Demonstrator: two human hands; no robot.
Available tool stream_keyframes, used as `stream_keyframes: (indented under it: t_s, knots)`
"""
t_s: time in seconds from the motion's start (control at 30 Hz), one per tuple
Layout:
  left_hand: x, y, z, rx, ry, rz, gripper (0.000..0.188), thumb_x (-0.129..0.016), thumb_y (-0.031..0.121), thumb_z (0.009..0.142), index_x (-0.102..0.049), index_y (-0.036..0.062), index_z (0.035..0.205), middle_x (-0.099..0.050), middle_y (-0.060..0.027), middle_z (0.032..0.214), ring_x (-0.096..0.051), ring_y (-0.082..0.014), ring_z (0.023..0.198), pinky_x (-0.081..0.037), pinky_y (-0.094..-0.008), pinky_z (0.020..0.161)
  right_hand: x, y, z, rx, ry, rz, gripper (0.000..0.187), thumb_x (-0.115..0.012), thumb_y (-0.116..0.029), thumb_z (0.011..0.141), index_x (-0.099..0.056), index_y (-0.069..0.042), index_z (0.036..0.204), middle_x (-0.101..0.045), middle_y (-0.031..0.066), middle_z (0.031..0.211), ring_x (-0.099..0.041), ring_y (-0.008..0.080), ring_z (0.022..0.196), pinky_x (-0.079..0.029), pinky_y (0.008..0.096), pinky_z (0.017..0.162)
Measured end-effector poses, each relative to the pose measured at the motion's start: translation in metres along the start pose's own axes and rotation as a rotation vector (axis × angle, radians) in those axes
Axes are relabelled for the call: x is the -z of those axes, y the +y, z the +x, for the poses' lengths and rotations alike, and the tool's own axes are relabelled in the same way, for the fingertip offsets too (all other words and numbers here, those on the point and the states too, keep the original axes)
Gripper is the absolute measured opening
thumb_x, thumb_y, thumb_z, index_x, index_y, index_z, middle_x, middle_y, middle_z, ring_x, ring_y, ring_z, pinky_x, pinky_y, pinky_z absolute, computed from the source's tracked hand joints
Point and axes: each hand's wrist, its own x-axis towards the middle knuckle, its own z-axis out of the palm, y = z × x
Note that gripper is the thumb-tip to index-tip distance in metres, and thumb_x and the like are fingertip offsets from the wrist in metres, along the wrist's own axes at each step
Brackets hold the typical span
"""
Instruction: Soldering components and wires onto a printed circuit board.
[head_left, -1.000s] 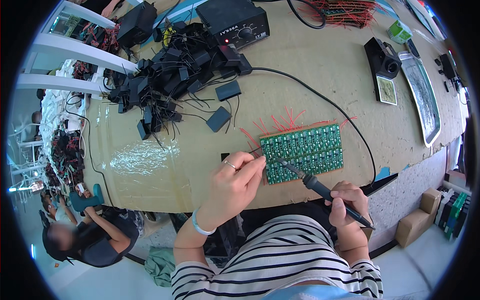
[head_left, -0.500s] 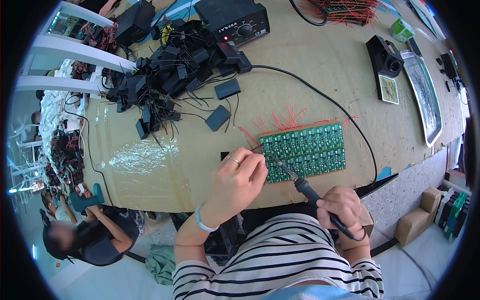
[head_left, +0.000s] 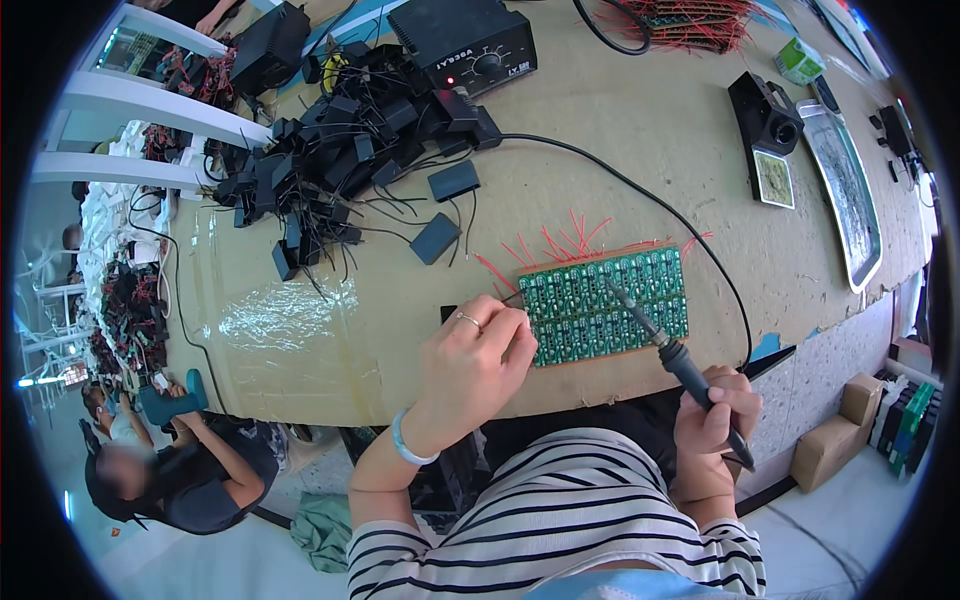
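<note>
Circuit board (head_left: 600, 345): head view; green multi-unit panel flat on the worktop (head_left: 560, 190), component side up, likely so joints are reachable.
Left hand (head_left: 475, 355): at board's left edge, fingers curled, tips bunched beside a thin dark wire (head_left: 511, 297); tips hidden, cannot tell if pinching it. Placement probably keeps it clear of the hot end.
Right hand (head_left: 715, 415): right of and nearer the body than board; gripping soldering iron (head_left: 690, 375) by its dark handle, presumably because the metal heats up.
Iron tip (head_left: 612, 286): over board's upper half, slanting in from lower right; contact unclear.
Red wires (head_left: 578, 237): fan out past board's far edge.
Cord (head_left: 681, 221): arcs beyond and right of board, seemingly leaving it free.
Black boxes (head_left: 345, 150): leaded pile, far left of board; two loose ones nearer, perhaps for easy reach.
Iron stand (head_left: 765, 110): far right of board, apparently on the iron hand's side for convenience.
</note>
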Motion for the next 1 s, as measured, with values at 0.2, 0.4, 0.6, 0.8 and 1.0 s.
stream_keyframes:
  t_s: [0.2, 0.4, 0.6, 0.8, 1.0]
  knots:
    - [0.002, 0.001, 0.0, -0.044, -0.008, 0.061, 0.011, -0.075, 0.005, 0.078, -0.066, 0.0096, 0.083, -0.057, -0.002, 0.082, -0.061, -0.02, 0.071, -0.051, -0.0321, 0.056, 0.004, -0.002, -0.002, -0.082, 0.05, 0.006, 0.022, -0.055, -0.023, 0.101, -0.048, -0.005, 0.09, -0.048, 0.005, 0.066, -0.046, 0.0133, 0.052, -0.039, 0.0265, 0.047]
    - [0.011, 0.007, -0.002, -0.012, -0.025, 0.125, 0.013, -0.076, 0.011, 0.083, -0.067, 0.0073, 0.09, -0.06, -0.0052, 0.091, -0.061, -0.0239, 0.084, -0.052, -0.0353, 0.066, 0.002, -0.006, 0.0, -0.101, 0.035, 0.025, 0.021, -0.054, -0.022, 0.1, -0.049, -0.005, 0.09, -0.049, 0.0053, 0.067, -0.046, 0.0136, 0.051, -0.04, 0.0261, 0.048]
    - [0.044, -0.018, 0.019, 0.232, 0.092, 0.112, 0.026, -0.072, 0.018, 0.092, -0.06, 0.0015, 0.108, -0.061, -0.0153, 0.096, -0.061, -0.0319, 0.085, -0.052, -0.0428, 0.072, 0.006, -0.003, -0.004, -0.085, 0.081, 0.02, 0.021, -0.054, -0.023, 0.1, -0.051, -0.004, 0.09, -0.049, 0.004, 0.065, -0.046, 0.0127, 0.051, -0.038, 0.0277, 0.052]
    - [0.044, -0.065, 0.046, 0.542, -0.034, 0.325, 0.036, -0.064, 0.015, 0.098, -0.045, -0.003, 0.122, -0.063, -0.0225, 0.096, -0.065, -0.0342, 0.086, -0.052, -0.041, 0.071, 0.001, -0.004, -0.005, -0.094, 0.09, 0.061, 0.021, -0.057, -0.022, 0.098, -0.051, -0.004, 0.089, -0.048, 0.004, 0.065, -0.044, 0.0129, 0.051, -0.037, 0.0277, 0.051]
    - [0.019, -0.072, 0.042, 0.312, 0.43, -0.482, 0.051, -0.055, 0.011, 0.104, -0.027, -0.0062, 0.143, -0.068, -0.0159, 0.095, -0.066, -0.0224, 0.092, -0.053, -0.0341, 0.088, 0.002, -0.005, -0.004, -0.073, 0.094, 0.059, 0.02, -0.057, -0.02, 0.098, -0.05, -0.004, 0.088, -0.048, 0.0045, 0.066, -0.044, 0.0134, 0.052, -0.037, 0.0277, 0.05]
